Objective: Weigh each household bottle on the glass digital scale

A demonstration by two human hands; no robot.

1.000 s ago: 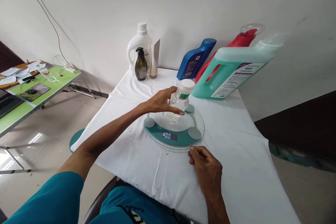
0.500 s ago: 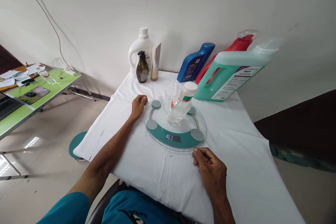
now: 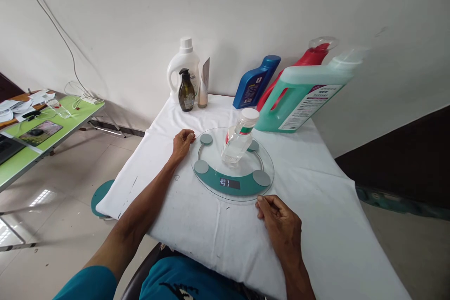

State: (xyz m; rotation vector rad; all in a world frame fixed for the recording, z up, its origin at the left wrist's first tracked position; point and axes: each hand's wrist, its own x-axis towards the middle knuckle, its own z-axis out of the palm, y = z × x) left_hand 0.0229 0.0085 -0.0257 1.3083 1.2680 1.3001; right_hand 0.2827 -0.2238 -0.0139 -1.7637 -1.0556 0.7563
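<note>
A round glass bathroom scale with a teal band lies on the white-covered table. On its glass stands a clear jar with a white lid and a red and green label, looking tilted in this view. The small display is lit, with digits too small to read surely. My left hand rests on the cloth at the scale's far left edge, fingers curled closed. Near the front right rim is my right hand, thumb and fingers pressed together, fingertips at the glass edge. I see nothing held in either hand.
Along the wall stand a white jug, a dark pump bottle, a tube, a blue bottle, a red bottle and a large green jug. A green desk stands at left.
The view has shifted slightly, moving everything a little left. The digits on the scale's display look different. Both hands and the jar keep their places by and on the scale.
</note>
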